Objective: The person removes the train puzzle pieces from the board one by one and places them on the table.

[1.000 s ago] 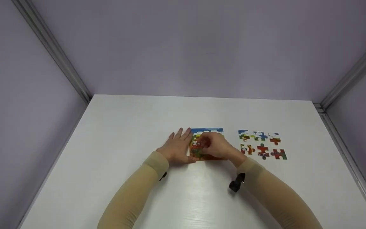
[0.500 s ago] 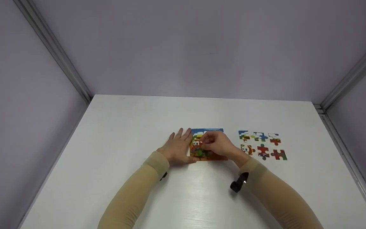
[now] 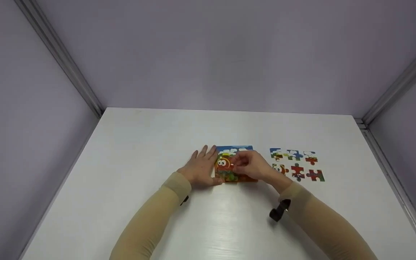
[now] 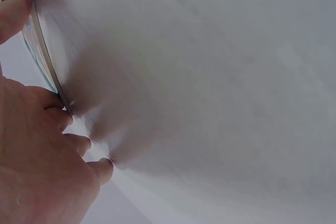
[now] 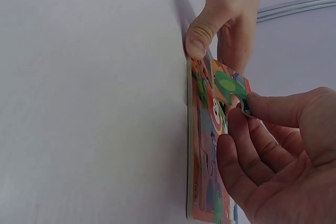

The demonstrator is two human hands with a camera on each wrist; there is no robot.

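Right now the person's right hand (image 3: pixel 253 167) pinches a loose puzzle piece (image 5: pixel 231 88) between thumb and fingers (image 5: pixel 265 109), holding it tilted just above the face of the puzzle board (image 3: pixel 234 164), with the piece apart from the board at its upper edge. Seen from the head camera, the board lies flat on the white tabletop (image 3: pixel 150 144), its long axis running left to right, directly under and slightly left of the right hand, which is the nearer one to the piece. Meanwhile the left hand (image 3: pixel 200 167) rests with straight fingers against the board's left edge, thumb at the near corner, steadying it. Six separated pieces (image 3: pixel 296 165) sit in two rows to the right, well apart from the board. Pale lilac walls (image 3: pixel 229 54) with metal corner strips enclose the tabletop.
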